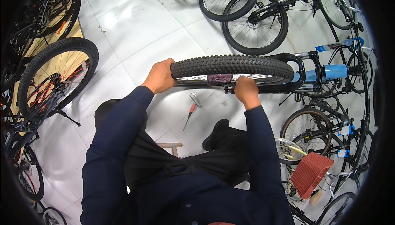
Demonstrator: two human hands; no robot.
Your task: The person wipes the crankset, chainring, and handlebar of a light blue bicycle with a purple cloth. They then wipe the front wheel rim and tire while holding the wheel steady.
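A bicycle wheel [230, 65] with a knobby black tyre lies across the middle of the view, set in a black fork [295, 70] on a blue bike frame [329, 72]. At the wheel's left end, my left hand [160, 76] is closed around the tyre. My right hand [247, 91] makes a fist at the near side of the wheel, close to the hub; whatever it holds is hidden. Between the hands a dark purplish piece, perhaps cloth, [219, 79] shows against the spokes.
A red-handled screwdriver [190, 114] and a small grey metal piece [195, 99] lie on the white tiled floor [135, 31]. Part of a wooden stool [173, 146] shows between my legs. Parked bikes line both sides; a red basket [310, 174] sits at right.
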